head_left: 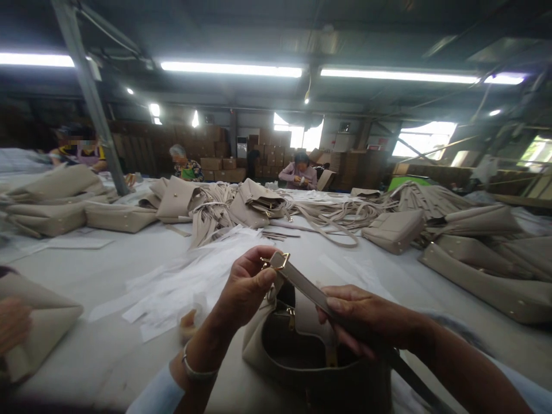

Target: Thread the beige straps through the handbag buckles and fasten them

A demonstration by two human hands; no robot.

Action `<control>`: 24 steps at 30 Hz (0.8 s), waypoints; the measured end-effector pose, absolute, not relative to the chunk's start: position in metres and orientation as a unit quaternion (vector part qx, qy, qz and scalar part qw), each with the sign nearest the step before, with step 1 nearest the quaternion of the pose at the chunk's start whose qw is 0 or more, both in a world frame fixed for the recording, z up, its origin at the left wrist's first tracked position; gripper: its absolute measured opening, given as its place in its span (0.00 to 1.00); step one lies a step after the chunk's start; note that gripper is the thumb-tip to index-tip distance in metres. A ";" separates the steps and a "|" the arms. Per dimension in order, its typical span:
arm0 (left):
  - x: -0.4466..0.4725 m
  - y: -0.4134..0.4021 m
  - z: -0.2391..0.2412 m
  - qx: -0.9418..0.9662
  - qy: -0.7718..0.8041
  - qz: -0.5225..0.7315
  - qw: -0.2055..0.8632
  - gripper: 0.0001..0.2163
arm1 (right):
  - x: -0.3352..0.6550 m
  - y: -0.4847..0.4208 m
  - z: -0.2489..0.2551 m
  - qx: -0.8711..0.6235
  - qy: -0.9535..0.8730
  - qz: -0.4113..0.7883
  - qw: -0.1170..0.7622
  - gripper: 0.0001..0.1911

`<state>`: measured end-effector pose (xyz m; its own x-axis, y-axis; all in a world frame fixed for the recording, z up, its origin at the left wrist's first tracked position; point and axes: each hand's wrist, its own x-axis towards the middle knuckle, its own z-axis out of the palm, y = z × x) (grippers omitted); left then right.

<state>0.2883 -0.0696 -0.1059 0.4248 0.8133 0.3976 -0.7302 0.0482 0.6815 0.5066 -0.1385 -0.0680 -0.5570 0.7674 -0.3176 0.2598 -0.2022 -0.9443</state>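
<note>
In the head view a beige handbag (319, 374) stands in front of me with its top gaping and a dark inside showing. Above its opening my left hand (252, 282) pinches a gold buckle (282, 261) between thumb and fingers. A long beige strap (304, 284) runs from that buckle down to the right. My right hand (353, 313) grips this strap partway along, and its tail hangs past the bag's right side. A zipper pull (291, 318) shows inside the opening. The flap (310, 313) rises behind the strap, which partly hides it.
White paper sheets (168, 282) and a tape roll (190, 325) lie to the left on the white table (116, 356). Beige bags (487, 282) and heaped straps (332, 215) line the back and right. Another person's hand (15, 325) holds a bag at far left; more people sit beyond.
</note>
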 end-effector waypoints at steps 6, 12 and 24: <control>0.295 -0.073 -0.105 0.473 0.059 0.503 0.721 0.15 | 0.496 -0.133 -0.050 -0.440 -0.601 0.640 0.189 0.21; 0.301 -0.073 -0.101 0.537 0.058 0.477 0.693 0.13 | 0.479 -0.121 -0.014 -0.487 -0.648 0.562 0.167 0.17; 0.297 -0.070 -0.083 0.595 0.087 0.417 0.681 0.22 | 0.471 -0.116 0.004 -0.477 -0.735 0.431 0.212 0.21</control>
<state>0.2969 -0.0699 -0.0826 0.6364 0.6722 0.3783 -0.4657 -0.0561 0.8832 0.4712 -0.1157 0.0042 -0.4542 0.8853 -0.0998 0.5190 0.1719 -0.8373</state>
